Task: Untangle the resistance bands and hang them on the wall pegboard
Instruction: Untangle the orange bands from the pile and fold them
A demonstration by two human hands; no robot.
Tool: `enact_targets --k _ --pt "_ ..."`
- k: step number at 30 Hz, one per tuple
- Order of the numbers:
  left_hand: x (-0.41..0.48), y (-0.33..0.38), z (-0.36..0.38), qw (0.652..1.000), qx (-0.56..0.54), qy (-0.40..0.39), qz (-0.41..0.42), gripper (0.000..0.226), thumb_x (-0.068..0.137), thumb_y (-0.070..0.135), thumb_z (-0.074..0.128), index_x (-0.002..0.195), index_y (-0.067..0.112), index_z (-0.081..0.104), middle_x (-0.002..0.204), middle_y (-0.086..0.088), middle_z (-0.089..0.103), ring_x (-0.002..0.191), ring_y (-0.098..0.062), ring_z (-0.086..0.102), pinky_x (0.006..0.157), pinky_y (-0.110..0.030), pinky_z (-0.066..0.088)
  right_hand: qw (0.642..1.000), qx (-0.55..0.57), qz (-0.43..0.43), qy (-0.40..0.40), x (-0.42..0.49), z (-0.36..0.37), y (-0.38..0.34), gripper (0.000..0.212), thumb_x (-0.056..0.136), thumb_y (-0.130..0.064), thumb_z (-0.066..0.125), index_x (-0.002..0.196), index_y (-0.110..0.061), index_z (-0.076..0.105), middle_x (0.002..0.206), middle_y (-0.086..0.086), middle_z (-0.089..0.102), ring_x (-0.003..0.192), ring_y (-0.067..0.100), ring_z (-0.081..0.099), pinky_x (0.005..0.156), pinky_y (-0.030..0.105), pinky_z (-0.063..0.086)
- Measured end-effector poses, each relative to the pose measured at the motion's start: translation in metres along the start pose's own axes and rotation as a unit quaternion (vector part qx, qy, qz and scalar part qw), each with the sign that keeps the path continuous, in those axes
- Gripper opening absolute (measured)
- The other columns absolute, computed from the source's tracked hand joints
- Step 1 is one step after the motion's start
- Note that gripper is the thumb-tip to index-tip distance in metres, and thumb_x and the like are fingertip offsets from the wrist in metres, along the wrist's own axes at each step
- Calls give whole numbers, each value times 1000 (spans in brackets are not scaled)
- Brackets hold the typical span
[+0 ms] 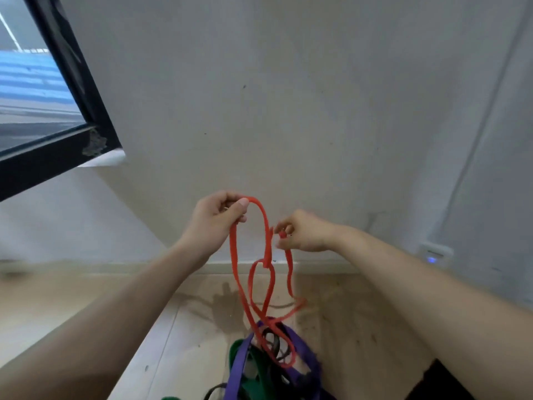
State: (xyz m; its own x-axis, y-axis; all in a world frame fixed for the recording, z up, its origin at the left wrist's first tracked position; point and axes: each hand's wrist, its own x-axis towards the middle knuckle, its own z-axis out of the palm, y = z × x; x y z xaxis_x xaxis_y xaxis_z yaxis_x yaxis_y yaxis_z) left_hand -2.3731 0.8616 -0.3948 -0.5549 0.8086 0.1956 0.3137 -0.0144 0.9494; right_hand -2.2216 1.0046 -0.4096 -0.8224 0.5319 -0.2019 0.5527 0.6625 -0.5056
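You've got the red band (pixel 266 243) lifted up in front of the wall (pixel 288 111), with your left hand (pixel 215 223) pinching the top of its loop between thumb and fingers (pixel 242 204) and your right hand (pixel 302 232) nipping another strand of it with the fingers curled in tight. The lower end of the red one trails down into the pile on the floor (pixel 86 298), where it's threaded through the purple band (pixel 239 368), the green band (pixel 259 373) and what looks like a black band (pixel 274 342). There's a twist or knot partway down the red loop, just below your hands, so I'd guess that's the bit to work on. This stuff looks light, floppy and stretchy, so it'll sag and snap back rather than hold a shape, and rubber tends to grip on itself, so yanking probably just tightens the snarl. Better to hold close to the crossing on each side and feed the slack through. No brand, label or writing that I can read on any band. No pegboard in view either, just bare wall, a window (pixel 43 96) on the left and a small white box (pixel 434 252) with a blue light low on the right.
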Motion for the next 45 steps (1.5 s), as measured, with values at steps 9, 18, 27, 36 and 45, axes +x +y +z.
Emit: enact_targets --k 9,18,27,36,45 --pt "-3 18 5 998 -12 -4 55 14 99 18 61 104 13 73 90 5 76 83 3 68 72 -11 51 956 274 -99 40 -14 -3 -21 22 92 -19 71 113 -11 70 90 -7 67 83 6 62 73 19 48" --pt "-9 42 -4 985 -169 6 40 17 102 18 55 106 8 68 91 -3 70 89 -13 68 83 -33 60 948 306 -90 -16 -21 13 -23 28 89 -24 75 115 -16 68 107 4 70 101 22 67 88 34 55" --pt "-8 47 -23 971 -237 23 26 18 103 20 53 106 9 67 98 -5 71 98 -19 66 86 -34 58 957 275 -90 -20 -17 23 -27 20 93 -25 70 101 -7 72 93 5 76 82 11 72 73 21 53" --pt "-5 20 -57 974 -194 108 -51 21 104 20 52 105 7 68 88 -5 68 80 -15 66 73 -27 58 957 276 -88 16 -21 4 -14 19 86 -17 78 94 0 72 76 6 69 66 8 66 60 22 51" --pt "-9 15 -71 966 -207 141 -70 24 106 20 49 110 3 65 87 -6 66 79 -16 65 76 -28 62 903 416 -106 -20 -33 -7 -21 24 84 -27 69 98 -9 64 89 13 76 79 17 70 78 33 50"
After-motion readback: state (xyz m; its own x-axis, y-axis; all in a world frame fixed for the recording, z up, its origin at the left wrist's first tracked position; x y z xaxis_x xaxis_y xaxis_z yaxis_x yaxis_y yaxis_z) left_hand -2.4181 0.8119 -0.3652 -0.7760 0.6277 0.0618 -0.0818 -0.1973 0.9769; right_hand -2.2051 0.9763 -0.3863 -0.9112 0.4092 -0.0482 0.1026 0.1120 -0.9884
